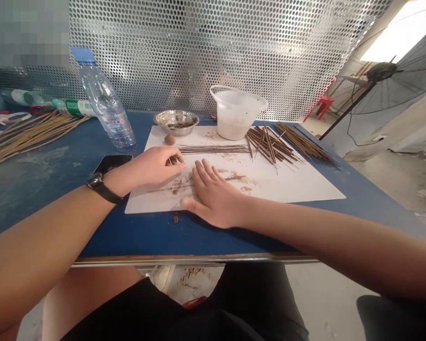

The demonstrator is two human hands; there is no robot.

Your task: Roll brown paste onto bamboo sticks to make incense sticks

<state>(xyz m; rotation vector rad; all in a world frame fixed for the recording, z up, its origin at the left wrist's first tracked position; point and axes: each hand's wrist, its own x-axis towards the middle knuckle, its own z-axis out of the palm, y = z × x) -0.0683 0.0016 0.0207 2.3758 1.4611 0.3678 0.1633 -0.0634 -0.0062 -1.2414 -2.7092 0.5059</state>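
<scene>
My right hand point(215, 196) lies flat, fingers spread, over a thin brown stick point(236, 178) on the white board point(287, 182). To its left my left hand point(159, 163) is curled above the board, thumb and fingers bent together; what they hold, if anything, is hidden. Just behind it sits a small brown ball point(169, 139). Several thin dark sticks point(216, 149) lie side by side behind my hands. Brown crumbs are scattered around my right hand.
Behind stand a metal bowl point(176, 122), a white bucket point(236, 113) and a tilted-looking water bottle point(108, 104). Brown stick piles point(271, 144) lie right, longer sticks point(31, 135) far left. A dark phone point(113, 162) is beside my left wrist.
</scene>
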